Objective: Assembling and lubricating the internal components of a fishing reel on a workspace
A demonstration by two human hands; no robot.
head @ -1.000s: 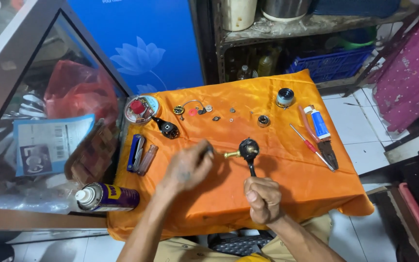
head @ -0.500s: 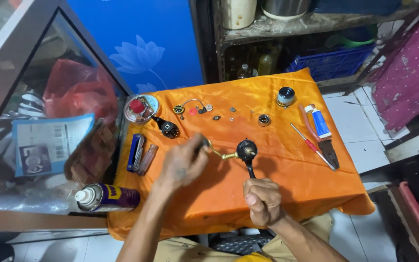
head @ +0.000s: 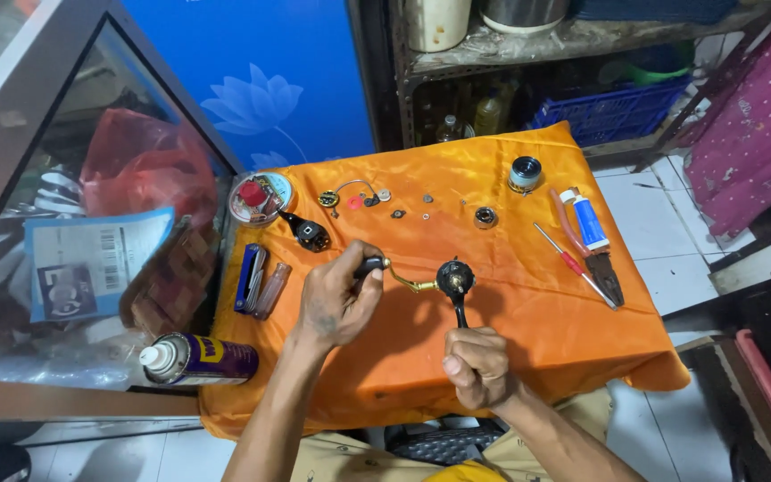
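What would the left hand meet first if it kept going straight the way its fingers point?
The left hand, gripping the reel's handle knob, points up-right across the orange cloth. Likely first: the small loose parts; depth is unclear.

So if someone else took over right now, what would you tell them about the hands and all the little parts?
Left hand: gripping the crank knob of the black reel body.
Right hand: fist around the reel's stem, holding it up above the orange cloth.
Done: reel stripped; spool, small washers and wire bail lie along the far side.
Tools: screwdriver, pliers, tube on the right; spray can at left.
Left: the loose parts are not back on the reel.
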